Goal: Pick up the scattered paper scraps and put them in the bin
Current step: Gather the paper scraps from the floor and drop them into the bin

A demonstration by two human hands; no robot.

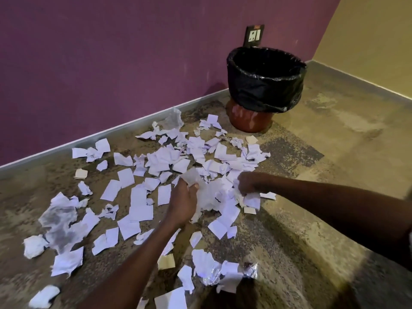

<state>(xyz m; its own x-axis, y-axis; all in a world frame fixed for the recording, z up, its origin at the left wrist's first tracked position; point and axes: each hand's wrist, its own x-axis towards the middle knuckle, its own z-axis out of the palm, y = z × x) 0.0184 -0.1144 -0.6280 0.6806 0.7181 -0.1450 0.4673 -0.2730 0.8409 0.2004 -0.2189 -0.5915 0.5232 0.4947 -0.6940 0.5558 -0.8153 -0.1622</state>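
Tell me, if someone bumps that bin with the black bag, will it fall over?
Probably easily. The bin stands on a red base narrower than its top, so it looks tippy. Its inside looks dark and perhaps empty, so it is likely light. The black bag looks thin and crinkly, likely slippery to grab.

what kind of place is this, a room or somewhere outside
Most likely indoors, in the corner of a room in a home or office. A purple wall meets a yellow wall, a wall socket sits above a lined bin, and the floor is worn.
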